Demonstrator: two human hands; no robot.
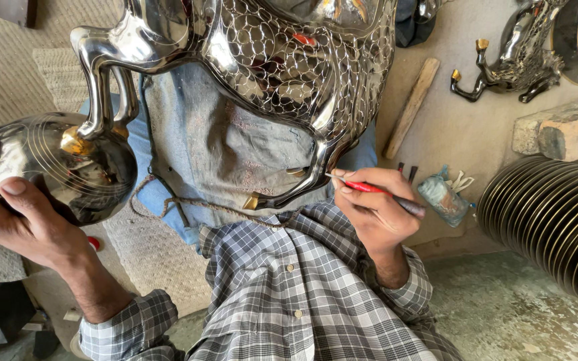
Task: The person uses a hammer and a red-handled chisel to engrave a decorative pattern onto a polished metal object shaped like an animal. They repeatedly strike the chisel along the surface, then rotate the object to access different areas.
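Observation:
A large shiny metal horse figure, engraved with a scale pattern, lies across my lap. Its front legs rest on a polished round base. My left hand grips that round base from the left side. My right hand holds a thin red-handled brush like a pen. The brush tip touches a rear leg of the horse near its gold-coloured hoof.
A second, smaller metal horse lies on the floor at the upper right. Beside it are a wooden stick, a stone block, a small blue plastic bag and a stack of dark ribbed discs.

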